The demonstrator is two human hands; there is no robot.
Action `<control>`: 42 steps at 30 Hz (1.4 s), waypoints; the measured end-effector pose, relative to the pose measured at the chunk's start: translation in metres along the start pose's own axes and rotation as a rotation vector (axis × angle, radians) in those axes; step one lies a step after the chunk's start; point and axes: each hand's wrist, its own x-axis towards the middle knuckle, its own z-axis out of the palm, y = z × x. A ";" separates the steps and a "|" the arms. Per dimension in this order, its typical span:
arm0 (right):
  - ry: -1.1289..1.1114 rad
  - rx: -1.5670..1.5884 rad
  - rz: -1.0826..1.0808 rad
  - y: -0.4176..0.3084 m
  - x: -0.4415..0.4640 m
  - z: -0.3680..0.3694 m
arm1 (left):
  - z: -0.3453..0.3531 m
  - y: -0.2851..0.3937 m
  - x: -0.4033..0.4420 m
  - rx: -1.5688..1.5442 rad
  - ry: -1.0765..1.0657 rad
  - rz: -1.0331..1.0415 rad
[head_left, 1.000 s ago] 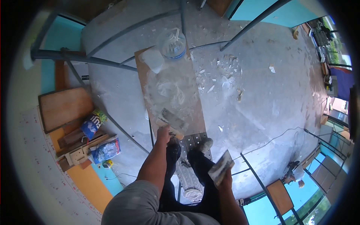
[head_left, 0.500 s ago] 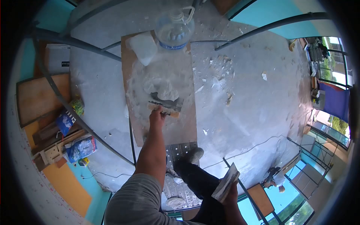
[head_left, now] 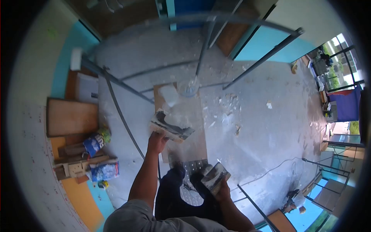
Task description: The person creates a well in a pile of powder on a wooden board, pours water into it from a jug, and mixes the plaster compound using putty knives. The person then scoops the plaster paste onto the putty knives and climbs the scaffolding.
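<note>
My left hand point(head_left: 157, 142) is closed round the wooden grip of a wide putty knife point(head_left: 170, 127), raised above the board. White filler and dark grey metal show on its blade. In my right hand point(head_left: 223, 190) is a second wide blade, a plaster-smeared putty knife point(head_left: 215, 176), tilted close to my legs. Beneath them lies a long brown board point(head_left: 185, 149), dusty with white residue. A white bag or lump point(head_left: 169, 95) sits at its far left corner, beside a clear plastic jug point(head_left: 188, 89). The left putty knife covers the middle of the board.
Grey scaffold tubes point(head_left: 266, 58) surround me, and a perforated metal platform point(head_left: 191, 166) is under my feet. White scraps point(head_left: 228, 110) lie on the floor below. Bags point(head_left: 104, 171) and wooden pieces are at left. A person point(head_left: 295, 199) is at lower right, near a cable point(head_left: 266, 172).
My left hand has lifted its putty knife off the board, with filler now on the blade. My right hand's knife has come inward and up. The view has tilted upward.
</note>
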 end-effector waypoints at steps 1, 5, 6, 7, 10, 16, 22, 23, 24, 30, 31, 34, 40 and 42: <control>-0.051 0.127 0.005 -0.017 -0.016 0.022 | 0.035 0.033 -0.011 0.013 -0.053 0.037; -0.126 0.307 -0.143 -0.093 -0.106 0.102 | 0.129 0.132 -0.044 0.048 -0.160 0.104; -0.138 0.259 -0.238 -0.110 -0.127 0.105 | 0.151 0.150 -0.049 0.090 -0.181 0.112; -0.138 0.217 -0.334 -0.127 -0.146 0.102 | 0.190 0.169 -0.058 0.073 -0.238 0.117; -0.142 0.208 -0.597 -0.168 -0.199 0.092 | 0.269 0.210 -0.077 0.090 -0.408 0.123; -0.131 0.465 -0.870 -0.224 -0.329 0.091 | 0.410 0.209 -0.107 0.223 -0.625 0.292; -0.328 0.422 -0.819 -0.279 -0.351 0.147 | 0.502 0.176 -0.178 0.199 -0.695 0.429; -0.344 0.425 -0.813 -0.289 -0.356 0.166 | 0.505 0.168 -0.181 0.287 -0.679 0.517; -0.363 0.426 -0.804 -0.297 -0.362 0.184 | 0.506 0.161 -0.187 0.376 -0.657 0.606; -0.504 0.416 -0.816 -0.325 -0.376 0.254 | 0.546 0.182 -0.244 0.822 -0.876 1.257; -0.509 0.408 -0.809 -0.324 -0.380 0.255 | 0.550 0.183 -0.250 0.772 -0.905 1.275; -0.522 0.399 -0.786 -0.322 -0.377 0.270 | 0.545 0.207 -0.245 0.993 -0.957 1.296; -0.578 0.410 -0.733 -0.311 -0.360 0.301 | 0.527 0.242 -0.223 1.295 -0.891 1.394; -0.599 0.408 -0.716 -0.306 -0.360 0.309 | 0.520 0.252 -0.221 1.359 -0.869 1.442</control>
